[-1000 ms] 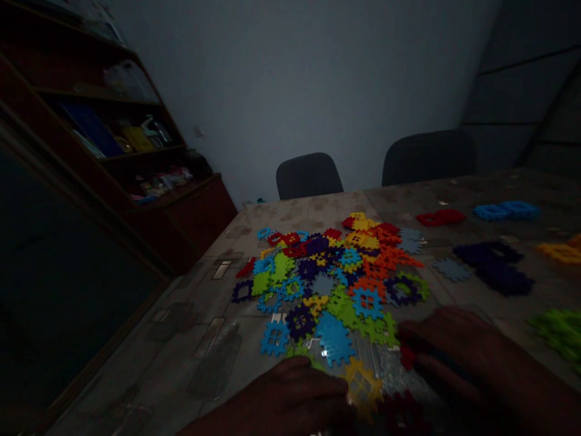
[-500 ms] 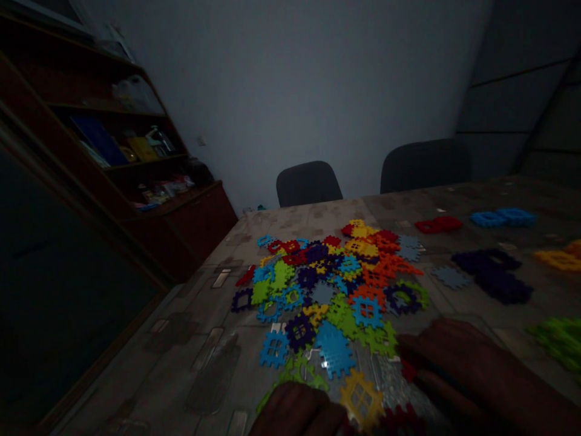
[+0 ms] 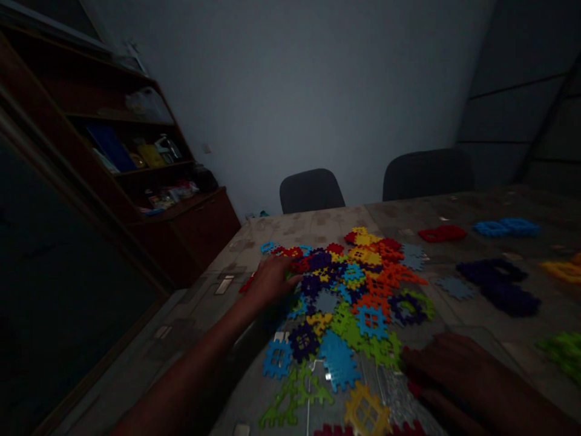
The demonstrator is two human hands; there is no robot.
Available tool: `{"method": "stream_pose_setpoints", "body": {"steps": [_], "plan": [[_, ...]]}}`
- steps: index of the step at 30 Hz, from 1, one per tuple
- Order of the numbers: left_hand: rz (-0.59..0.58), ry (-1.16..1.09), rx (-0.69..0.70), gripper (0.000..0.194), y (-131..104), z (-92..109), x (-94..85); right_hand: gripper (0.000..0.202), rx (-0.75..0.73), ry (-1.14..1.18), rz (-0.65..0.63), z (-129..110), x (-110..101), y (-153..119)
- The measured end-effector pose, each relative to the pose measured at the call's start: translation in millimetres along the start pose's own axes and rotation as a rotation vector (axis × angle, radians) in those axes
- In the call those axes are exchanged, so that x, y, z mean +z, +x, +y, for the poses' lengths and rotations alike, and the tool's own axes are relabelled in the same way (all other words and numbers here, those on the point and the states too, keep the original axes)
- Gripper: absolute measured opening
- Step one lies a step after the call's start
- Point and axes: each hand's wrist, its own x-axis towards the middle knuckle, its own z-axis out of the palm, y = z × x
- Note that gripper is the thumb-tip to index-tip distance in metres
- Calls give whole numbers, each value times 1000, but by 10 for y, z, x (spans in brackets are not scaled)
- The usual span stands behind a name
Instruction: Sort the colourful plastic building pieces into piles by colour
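My left hand (image 3: 273, 276) reaches over the far left part of a loose pile of plastic interlocking pieces (image 3: 324, 301). Its thumb and fingers are apart, beside some red pieces (image 3: 300, 264), and nothing shows in its grasp. At the pile's right, my right hand (image 3: 454, 366) is closed on a red interlocking piece (image 3: 412, 387), mostly covered by the fingers. Close in front lie a yellow window piece (image 3: 367, 410), a blue square piece (image 3: 338, 360) and green pieces (image 3: 297, 393). Dark red toothed pieces show at the bottom edge.
Sorted by colour on the right of the table (image 3: 200, 357) are red (image 3: 442, 234), blue (image 3: 507, 227), dark purple (image 3: 497, 284), orange (image 3: 563, 270) and green stacks (image 3: 563, 354). Two chairs (image 3: 312, 191) stand behind it. A wooden shelf unit (image 3: 200, 221) is at the left.
My left hand has moved from the near edge forward and left over the pile, uncovering green pieces. My right hand stays about where it was with the red piece. The view has shifted slightly.
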Motion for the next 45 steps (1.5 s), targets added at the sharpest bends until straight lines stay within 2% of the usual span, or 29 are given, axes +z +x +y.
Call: {"method": "stream_pose_setpoints", "body": {"steps": [2,4,6,8,10,12,16,20,24,26,29,32,35,39,42,45], "plan": [[-59,20,-35,29,299,-126,44,18,-76,-30,8,28,13,-11],[-124,26,-52,27,469,-205,98,24,-120,-30,-17,69,21,-33],[-162,24,-55,26,525,-240,127,28,-113,-13,-45,105,18,-53],[-145,18,-47,26,490,-225,119,28,-104,8,-68,122,-3,-54],[-86,3,-26,33,378,-148,89,28,-102,26,-75,118,-42,-28],[-20,-28,9,50,195,4,66,25,-113,30,-56,96,-87,16],[18,-123,140,79,-318,478,98,26,-85,-4,87,35,-113,66],[48,-287,363,91,-778,914,219,57,-49,34,116,2,-8,-2],[116,-401,496,91,-932,1090,438,77,-66,187,-16,-2,83,-55],[158,-424,541,88,-925,1113,545,76,-84,280,-98,-15,98,-54],[183,-412,567,82,-911,1140,611,68,-57,353,-133,-67,118,-50],[132,-382,595,73,-941,1176,562,61,-14,365,-148,-124,161,-55],[91,-401,607,66,-998,1170,499,56,-38,328,-149,-111,186,-51],[178,-378,560,69,-1104,1018,460,54,-155,214,-126,-16,125,-41],[219,-290,523,55,-1222,847,410,53,-96,78,-79,-21,66,-71],[215,-246,572,41,-1361,724,353,51,-52,-25,-94,-96,54,-133]]}}
